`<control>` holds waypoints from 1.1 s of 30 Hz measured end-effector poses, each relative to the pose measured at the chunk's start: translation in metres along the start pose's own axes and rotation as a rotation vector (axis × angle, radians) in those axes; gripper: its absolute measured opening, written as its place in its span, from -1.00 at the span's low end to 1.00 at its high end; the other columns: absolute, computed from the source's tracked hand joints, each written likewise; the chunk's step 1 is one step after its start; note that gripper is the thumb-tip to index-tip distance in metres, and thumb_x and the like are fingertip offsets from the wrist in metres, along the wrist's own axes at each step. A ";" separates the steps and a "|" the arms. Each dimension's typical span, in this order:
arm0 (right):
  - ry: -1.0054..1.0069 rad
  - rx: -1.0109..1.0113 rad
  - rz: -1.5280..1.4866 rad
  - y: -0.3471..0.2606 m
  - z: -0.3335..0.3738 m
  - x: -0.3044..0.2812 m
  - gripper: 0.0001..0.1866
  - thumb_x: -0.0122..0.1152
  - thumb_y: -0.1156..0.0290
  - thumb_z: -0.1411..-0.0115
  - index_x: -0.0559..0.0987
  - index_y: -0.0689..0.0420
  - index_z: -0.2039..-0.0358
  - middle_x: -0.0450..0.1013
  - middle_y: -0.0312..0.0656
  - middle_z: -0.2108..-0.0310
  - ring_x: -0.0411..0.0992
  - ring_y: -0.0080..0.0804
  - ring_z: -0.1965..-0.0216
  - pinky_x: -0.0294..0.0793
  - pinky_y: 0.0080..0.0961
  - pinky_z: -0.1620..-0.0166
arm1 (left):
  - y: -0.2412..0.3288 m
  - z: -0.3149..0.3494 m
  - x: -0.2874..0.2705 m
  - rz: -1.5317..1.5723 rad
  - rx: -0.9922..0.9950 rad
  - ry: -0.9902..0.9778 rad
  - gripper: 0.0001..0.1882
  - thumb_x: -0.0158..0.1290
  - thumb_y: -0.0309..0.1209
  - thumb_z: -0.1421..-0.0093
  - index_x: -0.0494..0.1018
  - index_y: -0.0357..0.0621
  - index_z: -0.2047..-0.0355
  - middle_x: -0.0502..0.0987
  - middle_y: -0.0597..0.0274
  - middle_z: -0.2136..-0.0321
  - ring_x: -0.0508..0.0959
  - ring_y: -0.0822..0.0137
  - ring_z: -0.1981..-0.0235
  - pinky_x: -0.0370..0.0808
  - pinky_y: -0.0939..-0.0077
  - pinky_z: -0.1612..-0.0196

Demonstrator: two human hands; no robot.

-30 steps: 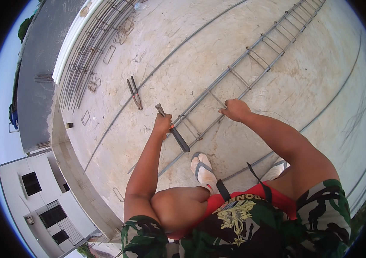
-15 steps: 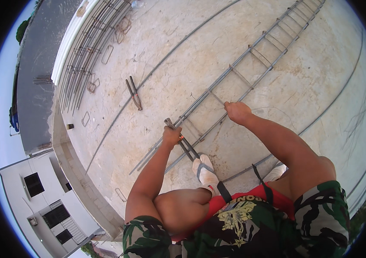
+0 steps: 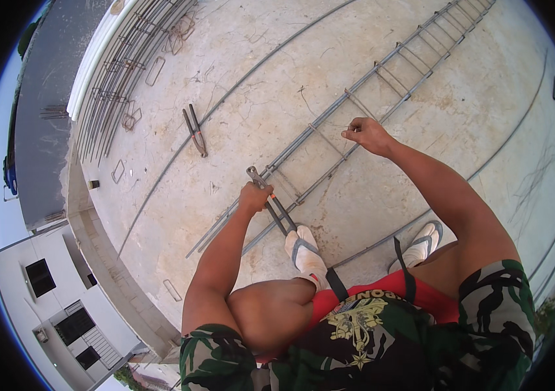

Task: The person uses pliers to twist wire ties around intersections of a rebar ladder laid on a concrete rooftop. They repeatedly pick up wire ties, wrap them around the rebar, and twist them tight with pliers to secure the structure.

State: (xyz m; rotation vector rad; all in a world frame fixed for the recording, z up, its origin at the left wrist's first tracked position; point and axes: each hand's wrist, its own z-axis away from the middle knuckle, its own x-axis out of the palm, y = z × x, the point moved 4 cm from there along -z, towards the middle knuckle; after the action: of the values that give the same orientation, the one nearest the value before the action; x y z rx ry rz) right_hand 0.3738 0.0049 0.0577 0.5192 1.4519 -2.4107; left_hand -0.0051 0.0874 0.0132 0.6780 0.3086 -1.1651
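My left hand (image 3: 255, 195) is closed around a pair of long-handled pincers (image 3: 283, 217), jaws pointing away and dark handles toward my left foot. It is over the near end of a ladder-like rebar frame (image 3: 329, 109), made of long bars joined by crosspieces. My right hand (image 3: 370, 135) hovers over the frame's right-hand bar, with thumb and fingers pinched together. A thin wire seems to run from its fingertips, faint against the concrete. Another pair of pincers (image 3: 200, 143) lies on the floor to the left, beside a long single bar.
A stack of rebar frames (image 3: 121, 81) lies at the far left, with loose bent stirrups (image 3: 155, 72) beside it. Single long bars (image 3: 277, 49) cross the concrete floor (image 3: 258, 117). A low wall edge (image 3: 105, 247) borders the left side. My sandalled feet (image 3: 305, 251) stand close to the frame.
My right hand has left the frame's bar, rising and moving away from me. My left hand keeps the pincers in nearly the same place. The whole view has shifted slightly.
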 end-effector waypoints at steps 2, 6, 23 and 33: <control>-0.194 0.073 -0.148 -0.021 0.011 0.017 -0.35 0.29 -0.03 -0.03 0.54 0.42 0.19 0.52 0.19 0.31 0.50 -0.01 0.18 0.42 -0.25 0.11 | 0.014 0.005 -0.006 0.090 0.028 -0.005 -0.47 0.19 -0.04 -0.05 0.42 -0.39 0.36 0.56 0.03 0.56 0.60 0.24 0.59 0.56 0.37 0.48; -0.338 -0.006 -0.146 -0.034 0.036 0.077 -0.14 0.37 -0.10 0.06 0.44 0.49 0.04 0.53 0.12 0.35 0.50 -0.17 0.29 0.45 -0.39 0.21 | 0.074 0.037 -0.003 0.685 0.092 -0.265 -0.63 0.06 -0.19 -0.19 0.34 -0.25 0.18 0.52 -0.04 0.29 0.60 0.12 0.29 0.58 0.23 0.18; -0.216 0.268 -0.009 -0.023 0.080 0.036 -0.50 0.19 0.14 0.06 0.46 0.40 0.34 0.46 0.01 0.57 0.49 -0.19 0.50 0.45 -0.31 0.38 | 0.051 0.046 0.020 0.025 0.162 -0.585 -0.40 0.00 -0.22 -0.20 0.22 -0.05 -0.25 0.51 0.03 0.08 0.55 0.20 0.17 0.48 0.33 0.09; -0.182 0.137 0.115 -0.020 0.079 0.045 -0.43 0.18 0.12 0.03 0.44 0.42 0.20 0.49 0.05 0.58 0.52 -0.13 0.52 0.49 -0.29 0.34 | 0.057 0.042 0.025 0.005 0.137 -0.612 -0.39 -0.01 -0.14 -0.23 0.24 -0.19 -0.22 0.50 0.05 0.06 0.54 0.23 0.15 0.49 0.35 0.10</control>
State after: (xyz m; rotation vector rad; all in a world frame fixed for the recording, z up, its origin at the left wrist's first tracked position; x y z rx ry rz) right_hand 0.3127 -0.0591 0.0878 0.3892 1.1579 -2.4069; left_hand 0.0519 0.0551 0.0502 0.4101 -0.2907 -1.3363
